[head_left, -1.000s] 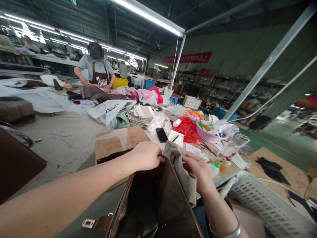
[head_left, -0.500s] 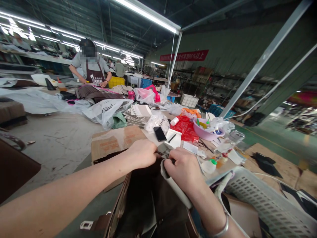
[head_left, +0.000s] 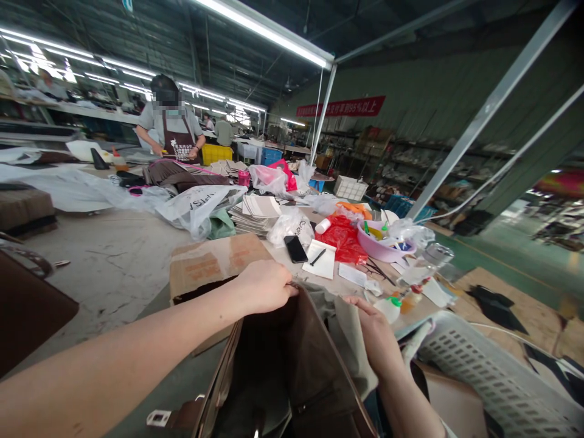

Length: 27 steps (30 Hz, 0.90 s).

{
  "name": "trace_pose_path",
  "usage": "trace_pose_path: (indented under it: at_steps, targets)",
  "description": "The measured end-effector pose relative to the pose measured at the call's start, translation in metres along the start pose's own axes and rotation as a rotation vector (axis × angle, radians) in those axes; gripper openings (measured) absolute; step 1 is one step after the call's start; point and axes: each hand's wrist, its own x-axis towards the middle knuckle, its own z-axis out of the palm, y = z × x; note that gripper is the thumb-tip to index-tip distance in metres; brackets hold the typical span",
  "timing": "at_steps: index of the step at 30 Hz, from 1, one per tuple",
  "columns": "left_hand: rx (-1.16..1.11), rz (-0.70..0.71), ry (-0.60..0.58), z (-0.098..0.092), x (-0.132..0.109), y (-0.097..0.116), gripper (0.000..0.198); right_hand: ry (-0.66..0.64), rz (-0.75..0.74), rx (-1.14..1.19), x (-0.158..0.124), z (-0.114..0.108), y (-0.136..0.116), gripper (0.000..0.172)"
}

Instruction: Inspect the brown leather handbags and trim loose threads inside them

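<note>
A dark brown leather bag (head_left: pixel 314 359) stands with its mouth open before me, its inside dark. My left hand (head_left: pixel 267 286) is closed on the far end of the bag's rim, thumb and fingers pinching the edge. To the right, my right hand (head_left: pixel 376 331) grips the edge of grey lining fabric (head_left: pixel 353 340), which hangs along the outer right side of the bag. Some of the right fingers are hidden behind this cloth. A strap with a metal buckle (head_left: pixel 159 418) sticks out at the bag's lower left.
A cardboard box (head_left: pixel 219 252) sits just beyond the bag. Behind are a phone (head_left: pixel 295 249), a notepad (head_left: pixel 326 267) with a pen, a red plastic bag (head_left: pixel 342 237) and a purple basin (head_left: pixel 383 246). A white perforated crate (head_left: pixel 493 371) stands at right. A co-worker (head_left: pixel 173 131) works across the table.
My right hand has moved right and down, away from my left hand, drawing the grey lining outward over the bag's right side. More of the bag's right inner wall shows. My left hand stays at the rim.
</note>
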Motion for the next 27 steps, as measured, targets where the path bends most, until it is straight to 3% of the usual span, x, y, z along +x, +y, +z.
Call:
trace_pose_path:
  at_steps: [5, 10, 19, 23, 27]
  targets:
    - [-0.004, -0.015, -0.002, 0.0, 0.0, 0.0, 0.037, -0.075, -0.153, 0.135, 0.009, 0.014, 0.0, 0.022]
    - [-0.023, -0.033, -0.005, -0.001, 0.0, 0.001, 0.039, -0.193, -0.314, -0.23, 0.005, 0.036, -0.031, 0.024]
    - [-0.006, -0.015, 0.011, 0.001, 0.0, -0.001, 0.028, -0.104, -0.629, -0.916, 0.003, 0.071, -0.043, 0.018]
    - [-0.019, -0.008, 0.01, 0.0, 0.0, -0.001, 0.026, -0.033, -0.698, -0.998, 0.0, 0.074, -0.043, 0.017]
    - [-0.02, 0.01, 0.012, -0.001, -0.002, -0.001, 0.03, 0.027, -0.67, -0.938, -0.008, 0.069, -0.04, 0.016]
